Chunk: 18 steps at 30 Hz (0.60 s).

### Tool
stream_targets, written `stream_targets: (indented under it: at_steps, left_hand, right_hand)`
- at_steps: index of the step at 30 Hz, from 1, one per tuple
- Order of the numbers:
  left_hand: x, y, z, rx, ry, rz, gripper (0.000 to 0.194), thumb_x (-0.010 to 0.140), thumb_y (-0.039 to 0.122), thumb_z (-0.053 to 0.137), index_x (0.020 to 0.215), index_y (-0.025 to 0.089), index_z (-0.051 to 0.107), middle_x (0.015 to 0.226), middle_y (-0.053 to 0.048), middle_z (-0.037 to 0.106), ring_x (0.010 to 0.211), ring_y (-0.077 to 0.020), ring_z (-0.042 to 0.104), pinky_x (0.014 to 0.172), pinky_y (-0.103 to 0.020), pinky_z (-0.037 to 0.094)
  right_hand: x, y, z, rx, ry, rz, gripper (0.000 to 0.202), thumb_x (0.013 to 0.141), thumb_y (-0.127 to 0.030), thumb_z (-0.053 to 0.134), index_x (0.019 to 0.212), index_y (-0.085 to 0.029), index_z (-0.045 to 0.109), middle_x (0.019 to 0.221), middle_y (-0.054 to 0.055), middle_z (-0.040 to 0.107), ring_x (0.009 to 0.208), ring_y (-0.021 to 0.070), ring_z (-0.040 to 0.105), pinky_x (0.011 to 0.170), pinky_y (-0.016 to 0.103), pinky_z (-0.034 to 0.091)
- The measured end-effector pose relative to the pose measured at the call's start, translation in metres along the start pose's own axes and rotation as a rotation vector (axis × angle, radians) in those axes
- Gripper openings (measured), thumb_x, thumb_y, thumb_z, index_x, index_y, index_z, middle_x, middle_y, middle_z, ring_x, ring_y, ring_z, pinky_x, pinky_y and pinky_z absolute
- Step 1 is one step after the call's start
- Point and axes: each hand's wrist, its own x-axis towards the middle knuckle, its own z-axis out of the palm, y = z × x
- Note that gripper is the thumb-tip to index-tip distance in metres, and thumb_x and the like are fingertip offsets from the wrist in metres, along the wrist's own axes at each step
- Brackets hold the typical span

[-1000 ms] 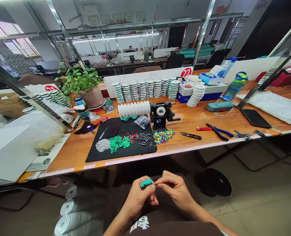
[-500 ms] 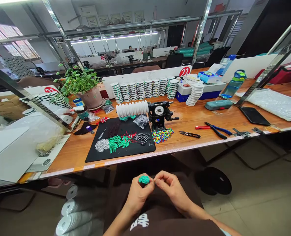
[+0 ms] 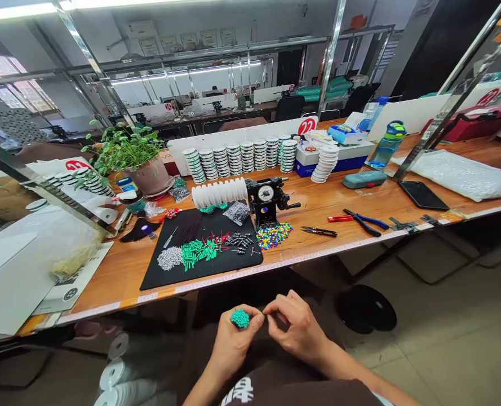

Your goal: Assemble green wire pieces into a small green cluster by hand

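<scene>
Over my lap, my left hand point(image 3: 232, 341) is closed around a bundle of green beads point(image 3: 240, 318), whose round, knobbly end shows above the curled fingers. The rest of the bundle is hidden in the palm. Close beside it, my right hand point(image 3: 300, 330) pinches at the tip of the left thumb and forefinger; whatever lies in that pinch is too small to make out. On the bench ahead, a black mat point(image 3: 161, 277) carries green tube beads point(image 3: 199, 255), small silver beads point(image 3: 169, 258), black beads point(image 3: 239, 242) and red pieces point(image 3: 221, 241).
A black winding machine point(image 3: 267, 194) holds a row of white spools point(image 3: 218, 193). Multicoloured beads point(image 3: 274, 234) lie before it. Rightward are snips point(image 3: 319, 231), pliers point(image 3: 362, 224), a phone point(image 3: 423, 195) and a bottle point(image 3: 388, 145). A potted plant point(image 3: 146, 176) stands left. The bench edge point(image 3: 233, 276) runs beyond my hands.
The view has swung slightly right, so the bench things sit further left. The green bundle shows more of its beaded end. My right hand's fingers have spread a little from its thumb.
</scene>
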Motion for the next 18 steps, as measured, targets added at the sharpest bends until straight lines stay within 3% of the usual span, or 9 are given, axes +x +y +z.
stream_targets:
  at_steps: [3, 6, 9, 11, 12, 15, 18]
  left_hand:
    - [-0.003, 0.004, -0.022, -0.177, 0.042, -0.072, 0.046, 0.067, 0.058, 0.081, 0.072, 0.014, 0.068, 0.055, 0.005, 0.036, 0.053, -0.0075, 0.024, 0.049, -0.022, 0.021]
    - [-0.005, 0.012, -0.041, -0.177, 0.097, -0.072, 0.045, 0.068, 0.057, 0.082, 0.074, 0.014, 0.068, 0.054, 0.007, 0.032, 0.053, -0.0074, 0.02, 0.049, -0.023, 0.017]
    - [-0.002, 0.02, -0.04, 0.056, 0.08, 0.031, 0.039, 0.073, 0.052, 0.079, 0.069, 0.014, 0.07, 0.057, 0.001, 0.049, 0.056, -0.0102, 0.035, 0.053, -0.023, 0.027]
    - [0.001, 0.025, -0.028, 0.149, 0.053, 0.083, 0.037, 0.076, 0.05, 0.075, 0.069, 0.014, 0.071, 0.061, -0.003, 0.057, 0.058, -0.0132, 0.043, 0.056, -0.025, 0.033]
    - [0.002, 0.027, -0.022, 0.164, 0.039, 0.095, 0.035, 0.077, 0.049, 0.074, 0.069, 0.014, 0.071, 0.062, -0.004, 0.06, 0.059, -0.0144, 0.046, 0.057, -0.026, 0.035]
    - [0.004, 0.031, -0.008, 0.154, 0.011, 0.11, 0.032, 0.08, 0.046, 0.071, 0.075, 0.015, 0.071, 0.068, -0.005, 0.064, 0.063, -0.0155, 0.05, 0.06, -0.026, 0.039]
    - [0.005, 0.028, -0.005, 0.084, -0.01, 0.085, 0.033, 0.08, 0.047, 0.072, 0.09, 0.016, 0.068, 0.063, 0.001, 0.057, 0.057, -0.0127, 0.045, 0.056, -0.025, 0.036]
  right_hand:
    - [-0.005, 0.033, -0.01, 0.016, 0.007, 0.262, 0.01, 0.079, -0.015, 0.052, 0.082, -0.019, 0.06, 0.061, -0.002, 0.055, 0.057, 0.0153, 0.053, 0.059, 0.028, 0.037]
    - [-0.006, 0.057, -0.034, 0.05, -0.126, 0.472, 0.011, 0.076, -0.015, 0.051, 0.08, -0.02, 0.061, 0.067, 0.001, 0.061, 0.062, 0.0179, 0.058, 0.063, 0.03, 0.043]
    - [0.003, 0.045, -0.053, 0.295, -0.291, 0.404, 0.033, 0.076, -0.013, 0.055, 0.106, -0.021, 0.067, 0.108, 0.008, 0.07, 0.101, 0.0252, 0.064, 0.091, 0.039, 0.048]
    - [0.012, 0.021, -0.055, 0.582, -0.338, 0.328, 0.047, 0.082, -0.018, 0.058, 0.129, -0.024, 0.059, 0.132, 0.01, 0.061, 0.122, 0.0265, 0.056, 0.105, 0.042, 0.043]
    - [0.016, 0.008, -0.052, 0.7, -0.351, 0.319, 0.048, 0.085, -0.022, 0.058, 0.133, -0.024, 0.056, 0.134, 0.01, 0.06, 0.122, 0.0258, 0.056, 0.104, 0.042, 0.043]
    - [0.021, -0.019, -0.033, 0.805, -0.325, 0.409, 0.03, 0.09, -0.031, 0.058, 0.118, -0.02, 0.062, 0.101, 0.006, 0.067, 0.089, 0.0191, 0.062, 0.08, 0.032, 0.05]
    - [0.017, -0.021, -0.017, 0.657, -0.223, 0.519, 0.022, 0.092, -0.038, 0.057, 0.095, -0.018, 0.066, 0.07, -0.001, 0.054, 0.064, 0.0135, 0.046, 0.06, 0.026, 0.038]
